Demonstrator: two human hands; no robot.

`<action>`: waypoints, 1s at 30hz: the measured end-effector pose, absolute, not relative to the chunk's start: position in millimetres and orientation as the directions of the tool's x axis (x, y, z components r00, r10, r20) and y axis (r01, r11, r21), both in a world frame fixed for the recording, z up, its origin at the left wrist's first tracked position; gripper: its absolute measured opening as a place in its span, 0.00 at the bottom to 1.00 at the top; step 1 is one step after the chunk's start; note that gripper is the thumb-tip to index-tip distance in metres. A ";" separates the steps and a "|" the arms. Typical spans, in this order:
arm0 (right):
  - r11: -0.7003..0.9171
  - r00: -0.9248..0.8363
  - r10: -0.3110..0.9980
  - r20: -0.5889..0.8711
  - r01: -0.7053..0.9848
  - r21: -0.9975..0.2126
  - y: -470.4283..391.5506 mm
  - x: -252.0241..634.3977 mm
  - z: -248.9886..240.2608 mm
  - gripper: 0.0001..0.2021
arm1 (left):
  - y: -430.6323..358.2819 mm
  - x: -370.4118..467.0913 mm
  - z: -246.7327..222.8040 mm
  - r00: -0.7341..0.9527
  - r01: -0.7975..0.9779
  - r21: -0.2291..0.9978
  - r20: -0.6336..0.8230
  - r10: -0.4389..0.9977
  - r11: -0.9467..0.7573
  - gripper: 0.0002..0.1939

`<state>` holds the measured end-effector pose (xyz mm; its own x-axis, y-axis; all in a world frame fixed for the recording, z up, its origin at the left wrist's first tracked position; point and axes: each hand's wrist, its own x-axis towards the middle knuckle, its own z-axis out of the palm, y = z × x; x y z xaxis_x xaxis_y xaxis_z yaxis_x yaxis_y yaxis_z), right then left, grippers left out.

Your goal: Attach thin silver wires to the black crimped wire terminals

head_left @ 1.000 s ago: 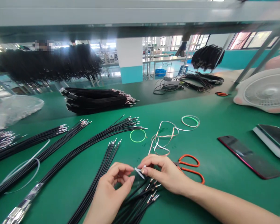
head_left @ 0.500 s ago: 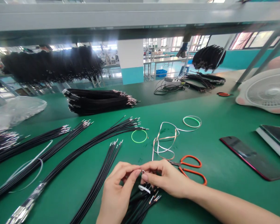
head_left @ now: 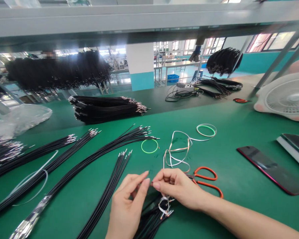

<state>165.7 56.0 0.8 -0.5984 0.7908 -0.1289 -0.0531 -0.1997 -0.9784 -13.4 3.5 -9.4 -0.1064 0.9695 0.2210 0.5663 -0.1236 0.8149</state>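
Note:
My left hand (head_left: 129,202) is near the bottom middle, its thumb and index fingertips close together with a small gap and nothing I can make out between them. Just right of it, my right hand (head_left: 176,187) pinches a tiny dark piece whose nature is unclear. Below both hands lies a bundle of black cables (head_left: 150,220) with silvery tips. A loop of white ribbon (head_left: 164,206) sits around or on that bundle. More white ribbon (head_left: 171,156) lies tangled beyond my right hand. Scissors with orange handles (head_left: 209,182) lie beside my right wrist.
Black cable bundles (head_left: 89,159) spread across the left of the green table (head_left: 214,222). A thick stack of cables (head_left: 102,109) lies behind. At right are a phone (head_left: 271,169) and a white fan (head_left: 289,96). A shelf beam (head_left: 149,18) crosses above.
My fingertips have moved slightly apart. The white ribbon near the cable bundle now shows as a loop lower down, away from my fingertips. The whole view has shifted slightly.

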 end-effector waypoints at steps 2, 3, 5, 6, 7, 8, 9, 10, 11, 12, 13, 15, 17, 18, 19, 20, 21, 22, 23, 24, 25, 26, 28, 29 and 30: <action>-0.185 -0.560 0.820 -0.120 -0.060 -0.981 57.6 168.1 2.5 0.18 | 4.6 -24.6 -10.3 -0.212 0.775 0.632 0.244 0.946 0.011 0.15; -0.177 -0.546 0.830 -0.116 -0.062 -0.982 58.5 169.8 3.7 0.18 | 5.0 -31.2 -11.4 -0.280 0.865 0.487 0.265 0.923 0.123 0.15; -0.170 -0.540 0.834 -0.111 -0.060 -0.984 60.2 173.7 6.4 0.19 | 5.3 -44.2 -14.4 -0.398 0.915 0.196 0.283 0.873 0.353 0.16; -0.171 -0.544 0.832 -0.111 -0.060 -0.984 60.9 175.6 7.7 0.18 | 5.3 -50.0 -15.8 -0.430 0.902 0.095 0.273 0.860 0.421 0.16; -0.174 -0.549 0.828 -0.113 -0.061 -0.983 61.5 177.2 8.9 0.18 | 5.3 -54.9 -17.0 -0.443 0.893 0.036 0.247 0.862 0.449 0.15; -0.180 -0.554 0.825 -0.116 -0.063 -0.982 62.0 178.6 9.7 0.18 | 5.4 -58.7 -17.6 -0.440 0.894 0.011 0.214 0.872 0.449 0.14; -0.187 -0.556 0.822 -0.119 -0.066 -0.980 62.3 179.6 10.3 0.18 | 5.5 -61.4 -17.7 -0.426 0.902 0.008 0.184 0.886 0.432 0.13; -0.194 -0.557 0.821 -0.124 -0.068 -0.979 62.4 180.3 10.5 0.17 | 5.7 -63.0 -17.2 -0.410 0.910 0.019 0.162 0.897 0.413 0.12; -0.204 -0.559 0.819 -0.131 -0.069 -0.977 62.5 180.8 10.4 0.17 | 5.8 -63.5 -16.4 -0.399 0.916 0.030 0.148 0.905 0.399 0.11; -0.216 -0.563 0.814 -0.141 -0.070 -0.974 62.5 181.2 10.0 0.17 | 6.0 -63.3 -15.3 -0.395 0.918 0.036 0.144 0.907 0.394 0.11; -0.233 -0.570 0.807 -0.152 -0.070 -0.970 62.5 181.5 9.4 0.18 | 6.1 -62.5 -14.2 -0.393 0.919 0.036 0.149 0.907 0.393 0.11; -0.265 -0.591 0.789 -0.171 -0.076 -0.961 62.7 182.4 7.9 0.18 | 6.4 -60.1 -12.5 -0.385 0.922 0.019 0.167 0.908 0.387 0.11; -0.286 -0.606 0.773 -0.186 -0.072 -0.955 63.3 183.4 6.7 0.18 | 6.9 -58.2 -11.9 -0.376 0.924 -0.005 0.189 0.907 0.383 0.11; -0.291 -0.609 0.769 -0.193 -0.066 -0.954 63.7 183.9 6.4 0.17 | 7.3 -57.6 -12.0 -0.372 0.924 -0.015 0.196 0.907 0.382 0.11; -0.294 -0.611 0.766 -0.200 -0.056 -0.954 64.1 184.2 6.2 0.17 | 7.8 -57.3 -12.0 -0.368 0.925 -0.022 0.199 0.908 0.379 0.11; -0.296 -0.612 0.763 -0.207 -0.046 -0.954 64.4 184.4 6.3 0.17 | 8.5 -57.0 -12.1 -0.363 0.927 -0.026 0.200 0.910 0.375 0.12; -0.297 -0.613 0.760 -0.214 -0.035 -0.954 64.6 184.4 6.3 0.17 | 9.4 -56.7 -12.1 -0.357 0.929 -0.028 0.198 0.913 0.369 0.12; -0.296 -0.613 0.759 -0.218 -0.027 -0.955 64.6 184.2 6.3 0.17 | 10.8 -56.1 -12.0 -0.349 0.932 -0.028 0.191 0.918 0.360 0.12; -0.294 -0.613 0.759 -0.222 -0.018 -0.956 64.5 183.7 6.2 0.16 | 12.6 -55.3 -11.8 -0.338 0.937 -0.027 0.184 0.923 0.349 0.12; -0.291 -0.611 0.758 -0.226 -0.007 -0.957 64.3 183.1 5.8 0.16 | 15.2 -54.1 -11.6 -0.326 0.942 -0.025 0.177 0.929 0.336 0.12; -0.289 -0.609 0.759 -0.232 0.004 -0.957 64.0 182.3 5.2 0.16 | 18.7 -52.5 -11.2 -0.315 0.946 -0.025 0.169 0.934 0.323 0.12; -0.289 -0.606 0.759 -0.238 0.015 -0.957 63.7 181.5 4.3 0.17 | 23.4 -50.5 -10.9 -0.302 0.950 -0.025 0.161 0.939 0.310 0.12; -0.291 -0.605 0.756 -0.251 0.032 -0.956 63.0 179.9 2.1 0.17 | 36.4 -46.0 -9.7 -0.283 0.956 -0.029 0.153 0.947 0.291 0.12; -0.293 -0.606 0.754 -0.254 0.036 -0.955 62.8 179.2 1.0 0.17 | 44.5 -43.7 -8.9 -0.277 0.958 -0.029 0.155 0.948 0.284 0.12; -0.294 -0.607 0.752 -0.256 0.038 -0.955 62.7 178.5 0.0 0.17 | 53.1 -41.5 -7.7 -0.271 0.960 -0.028 0.161 0.949 0.279 0.12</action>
